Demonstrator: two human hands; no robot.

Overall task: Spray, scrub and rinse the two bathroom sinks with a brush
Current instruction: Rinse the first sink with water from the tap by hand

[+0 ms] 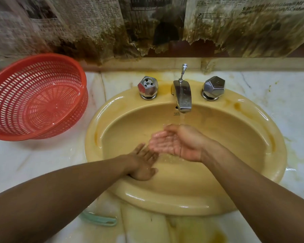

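Red basket [33,99] on counter [42,163] left of sink [165,202], tap [182,97] running into sink, brush [102,220] by sink's near-left rim, apart from hands, left hand [142,163] flat in sink, right hand [175,142] cupped under stream, both empty

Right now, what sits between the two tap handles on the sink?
The chrome spout, water running, stands between left handle and right handle; head view shows it.

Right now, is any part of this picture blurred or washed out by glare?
Head view: the newspaper at top left smears with blur; glare streaks sit on the wet sink rim; the right hand under the tap reads fairly sharp.
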